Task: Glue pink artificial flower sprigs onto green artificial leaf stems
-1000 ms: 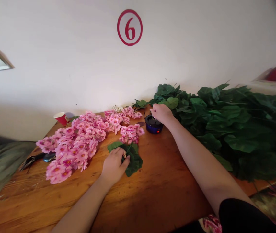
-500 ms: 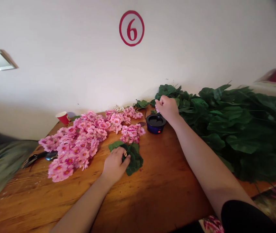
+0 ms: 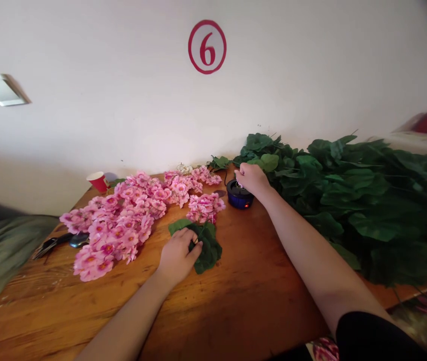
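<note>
My left hand (image 3: 179, 253) is closed on a small bunch of dark green artificial leaves (image 3: 209, 250) at the middle of the wooden table. Its fingertips are partly hidden among the leaves. Just beyond them lies a small cluster of pink artificial flowers (image 3: 205, 206). My right hand (image 3: 254, 179) is a closed pinch over a round dark-blue pot (image 3: 239, 199) with a black top and a lit red switch. A small pale pink artificial flower, mostly hidden by the fingers, hangs from that pinch at the pot's opening.
A long heap of pink artificial flowers (image 3: 123, 215) covers the table's left side, with a red paper cup (image 3: 98, 181) behind it and a dark-handled tool (image 3: 53, 244) at its left. Green artificial leaves (image 3: 367, 200) are piled along the right. The wall stands behind.
My right hand has come down and slightly left, bringing the small flower to the pot's opening. My left hand stays on the leaves.
</note>
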`<state>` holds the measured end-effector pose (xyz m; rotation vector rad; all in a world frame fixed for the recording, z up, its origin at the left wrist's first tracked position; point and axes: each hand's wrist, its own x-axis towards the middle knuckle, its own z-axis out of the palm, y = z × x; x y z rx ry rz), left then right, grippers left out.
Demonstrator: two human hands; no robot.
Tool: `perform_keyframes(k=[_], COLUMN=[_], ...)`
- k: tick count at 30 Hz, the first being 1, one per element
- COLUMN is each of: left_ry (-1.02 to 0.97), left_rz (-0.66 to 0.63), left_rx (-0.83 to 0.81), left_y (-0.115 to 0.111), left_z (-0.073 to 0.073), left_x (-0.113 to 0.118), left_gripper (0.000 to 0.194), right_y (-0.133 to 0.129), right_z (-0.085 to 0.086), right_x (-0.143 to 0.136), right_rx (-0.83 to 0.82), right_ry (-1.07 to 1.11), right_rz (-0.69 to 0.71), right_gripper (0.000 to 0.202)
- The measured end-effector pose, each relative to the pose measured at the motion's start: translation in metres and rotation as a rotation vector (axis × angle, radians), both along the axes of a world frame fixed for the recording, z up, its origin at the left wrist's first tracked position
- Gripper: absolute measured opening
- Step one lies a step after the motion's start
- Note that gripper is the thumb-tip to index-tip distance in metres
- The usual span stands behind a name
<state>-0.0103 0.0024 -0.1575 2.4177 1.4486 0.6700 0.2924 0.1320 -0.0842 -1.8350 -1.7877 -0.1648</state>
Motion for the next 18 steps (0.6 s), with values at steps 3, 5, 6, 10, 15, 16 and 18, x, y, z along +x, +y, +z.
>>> perform_keyframes(k=[3,5,6,10,15,16,18], left_ry=[0.011,0.015,0.015,0.007,0.011,0.011,0.012], left_rz=[0.004,0.004,0.004,0.0,-0.003,-0.002,0.0], left_rx=[-0.002,-0.004,-0.005,-0.002,-0.001,0.001,0.004], left_y=[0.0003,0.0004,0.0004,0.0002,-0.0003,-0.0003,-0.0002], left_z=[-0.0007,-0.001,-0.001,-0.0004,0.0007,0.0008,0.0007], left_x=[-0.0002,-0.0001,-0.0001,-0.0004,-0.0005,-0.0004,-0.0002], left_gripper=[0.016,0.015,0.015,0.015,0.016,0.015,0.015], right_y=[-0.0003,-0.0007,-0.0007,0.0,-0.0002,-0.0002,0.0], right_z=[0.0,0.0007,0.0007,-0.0006,0.0008,0.0009,0.0001], right_x=[0.0026,0.0031,0.0027,-0.0007,0.0007,0.0012,0.002], right_rx=[0.027,0.039,0.038,0.003,0.0,0.002,-0.002], right_ry=[0.021,0.033,0.026,-0.049,0.0,0.007,-0.008], right_rz=[-0.003,0.005,0.008,0.001,0.004,0.007,0.006], right_gripper=[0.027,0.027,0.027,0.025,0.026,0.026,0.026])
